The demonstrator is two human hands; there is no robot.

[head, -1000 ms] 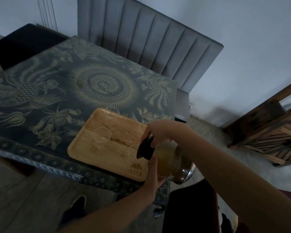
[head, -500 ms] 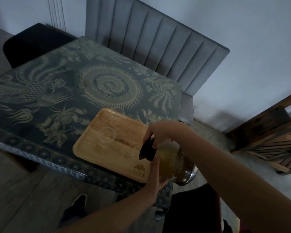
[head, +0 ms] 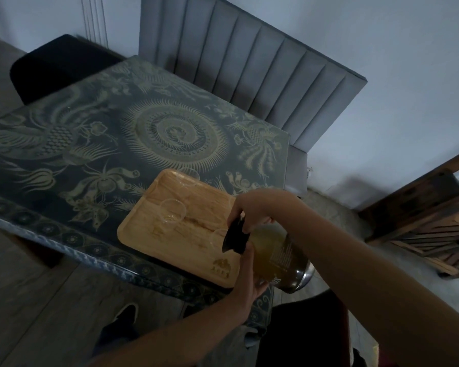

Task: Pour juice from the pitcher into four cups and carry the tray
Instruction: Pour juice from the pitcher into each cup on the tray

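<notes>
A wooden tray (head: 154, 242) lies on the near right part of the patterned table (head: 90, 144). Clear cups stand on it: one (head: 172, 211) at the middle left, one (head: 188, 178) at the far edge, and one (head: 219, 234) partly hidden by the pitcher's lid. The glass pitcher (head: 273, 254) of yellow juice is tilted over the tray's right end, its black lid (head: 236, 238) toward the cups. My right hand (head: 255, 207) grips the pitcher at the top by the lid. My left hand (head: 249, 276) holds its body from below.
A grey padded chair (head: 249, 67) stands behind the table, a dark chair (head: 56, 62) at the far left. Wooden furniture (head: 429, 215) stands on the right. A dark seat (head: 302, 327) is just below the pitcher. My shoe (head: 122, 317) shows on the floor.
The view has shifted slightly, so the table and tray sit a little further right in the frame. Both hands keep the same hold on the tilted pitcher.
</notes>
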